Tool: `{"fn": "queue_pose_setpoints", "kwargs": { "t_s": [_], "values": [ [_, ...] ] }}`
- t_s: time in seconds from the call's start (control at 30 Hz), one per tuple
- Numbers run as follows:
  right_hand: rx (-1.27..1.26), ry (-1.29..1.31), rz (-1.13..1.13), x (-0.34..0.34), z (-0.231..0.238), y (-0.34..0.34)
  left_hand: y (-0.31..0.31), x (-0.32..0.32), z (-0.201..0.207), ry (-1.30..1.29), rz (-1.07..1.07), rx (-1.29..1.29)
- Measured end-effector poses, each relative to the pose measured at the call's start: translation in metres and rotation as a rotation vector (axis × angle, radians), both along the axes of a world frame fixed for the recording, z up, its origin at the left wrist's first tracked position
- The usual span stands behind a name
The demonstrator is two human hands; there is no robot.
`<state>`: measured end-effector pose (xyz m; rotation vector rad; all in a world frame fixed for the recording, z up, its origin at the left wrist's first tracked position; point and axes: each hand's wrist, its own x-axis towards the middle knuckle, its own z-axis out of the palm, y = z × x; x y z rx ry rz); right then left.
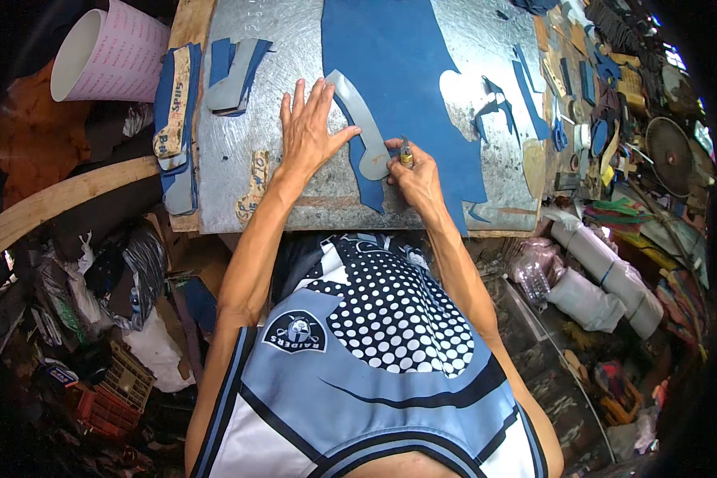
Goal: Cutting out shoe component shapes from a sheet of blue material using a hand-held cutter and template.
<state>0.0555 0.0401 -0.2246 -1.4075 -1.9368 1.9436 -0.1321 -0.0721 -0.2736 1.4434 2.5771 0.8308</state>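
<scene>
A large blue sheet of leather-like material (pixel 398 64) lies flat on the metal-topped table, with cut-out curves along its right edge. On its left edge rests a long, curved grey pattern piece (pixel 362 119) with a rounded lower end. My left hand (pixel 309 131) is open, fingers spread flat on the table, its thumb reaching the grey piece's edge. Between the fingers of my right hand (pixel 416 177) is a short yellow-handled knife (pixel 406 155), held just right of the grey piece's lower end. Its tip is too small to make out clearly.
Stacked blue and grey cut pieces (pixel 237 76) lie at the far left of the table, beside a marked tan strip bundle (pixel 175 119). Blue offcuts (pixel 495 107), blue-handled scissors (pixel 559 134) and a tan pattern (pixel 533 169) lie right. A white roll (pixel 107 56) stands back left.
</scene>
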Motion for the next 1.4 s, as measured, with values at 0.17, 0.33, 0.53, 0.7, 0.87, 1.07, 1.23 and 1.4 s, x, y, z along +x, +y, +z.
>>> {"fn": "queue_pose_setpoints", "kwargs": {
  "t_s": [0.17, 0.33, 0.53, 0.7, 0.87, 1.07, 1.23, 1.4],
  "values": [
    [0.300, -0.109, 0.132, -0.001, 0.004, -0.002, 0.001, -0.001, -0.001, 0.014, -0.013, -0.018],
    [0.709, -0.180, 0.386, 0.011, 0.011, 0.005, 0.002, 0.000, -0.007, 0.057, 0.008, 0.018],
    [0.665, -0.144, 0.493, 0.019, 0.016, 0.018, 0.002, 0.000, -0.010, 0.077, -0.008, 0.030],
    [0.744, -0.104, 0.531, 0.022, 0.010, 0.019, 0.003, 0.000, -0.009, 0.080, -0.006, 0.006],
    [0.783, -0.079, 0.566, 0.021, 0.008, 0.018, 0.002, 0.000, -0.011, 0.110, -0.008, -0.051],
    [0.731, -0.063, 0.592, 0.020, 0.008, 0.020, 0.001, -0.001, -0.006, 0.114, -0.025, -0.093],
    [0.724, -0.027, 0.611, 0.018, 0.011, 0.023, 0.002, -0.001, 0.002, 0.127, -0.022, -0.100],
    [0.699, -0.088, 0.582, 0.023, 0.012, 0.019, 0.004, 0.003, 0.007, 0.098, -0.009, -0.130]
  ]
}}
